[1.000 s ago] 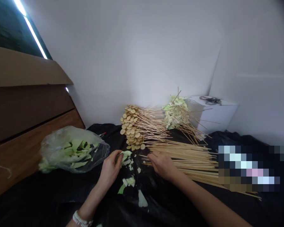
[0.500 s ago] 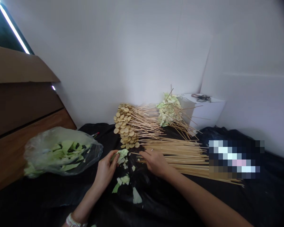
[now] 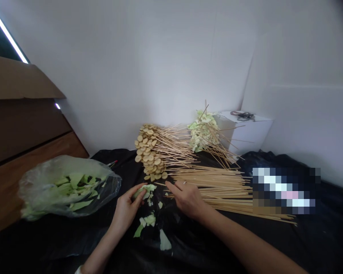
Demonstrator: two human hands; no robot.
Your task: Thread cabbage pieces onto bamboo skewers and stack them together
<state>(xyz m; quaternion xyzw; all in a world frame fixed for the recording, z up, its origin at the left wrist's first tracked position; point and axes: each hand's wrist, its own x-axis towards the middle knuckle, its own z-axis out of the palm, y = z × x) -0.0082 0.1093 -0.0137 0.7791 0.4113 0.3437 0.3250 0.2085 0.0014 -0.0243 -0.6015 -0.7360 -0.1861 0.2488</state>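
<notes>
My left hand is closed in a pinch on a pale green cabbage piece above the black sheet. My right hand rests palm down on the near end of a pile of bare bamboo skewers, its fingers curled over a skewer; a ring shows on one finger. Loose cabbage scraps lie between the hands. Behind them lies a heap of skewers threaded with round tan slices, and farther back a heap of skewers with cabbage.
A clear plastic bag of cabbage pieces lies at the left. Brown cardboard and a wooden board lean along the left side. A white box stands in the back corner against white walls. A blurred patch covers the skewers' right end.
The view has shifted a little, so everything sits further left. My left hand has lifted the cabbage piece slightly; my right hand stays on the skewers' near end.
</notes>
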